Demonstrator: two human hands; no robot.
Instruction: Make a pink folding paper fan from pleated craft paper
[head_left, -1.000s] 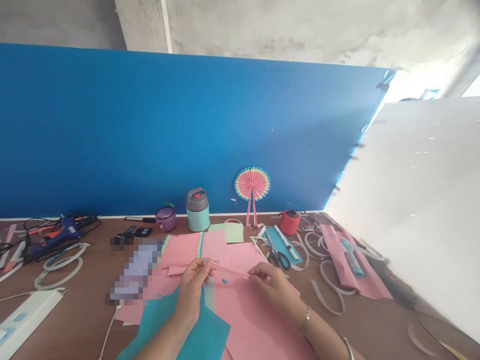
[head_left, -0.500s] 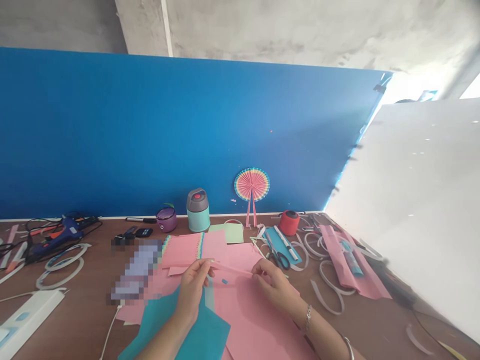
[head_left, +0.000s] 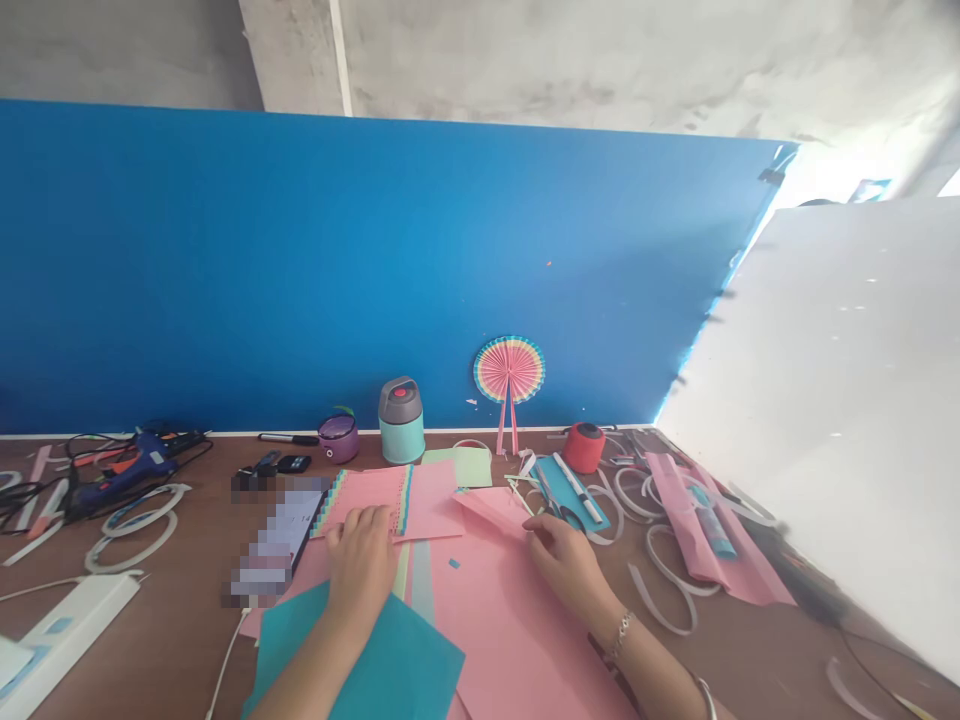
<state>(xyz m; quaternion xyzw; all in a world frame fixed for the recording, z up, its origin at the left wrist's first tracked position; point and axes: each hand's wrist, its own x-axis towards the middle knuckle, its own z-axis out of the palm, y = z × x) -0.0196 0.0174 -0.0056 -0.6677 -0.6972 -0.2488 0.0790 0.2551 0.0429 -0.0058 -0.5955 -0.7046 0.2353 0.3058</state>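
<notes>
My left hand (head_left: 361,560) rests over the lower edge of a pink pleated paper (head_left: 367,492) with blue and yellow striped side edges. Its fingers lie on top, and the thumb is hidden. My right hand (head_left: 564,562) pinches the right end of a folded pink paper strip (head_left: 491,512), whose other end points left, free. Beneath lie a large pink sheet (head_left: 517,625) and, under my left forearm, a teal sheet (head_left: 420,645). A small blue paper scrap (head_left: 454,564) sits on the pink sheet between my hands.
A round pleated paper fan (head_left: 509,370) leans on the blue partition (head_left: 337,250). Along the back stand a teal jar (head_left: 402,425), a purple cup (head_left: 339,438) and a red cylinder (head_left: 583,448). Scissors (head_left: 568,515) lie right; a glue gun (head_left: 142,465) and power strip (head_left: 71,640) left.
My left hand has let go of the pink strip and moved left onto the pleated paper. The right hand keeps the strip, which now hangs free at its left end. The view has shifted slightly.
</notes>
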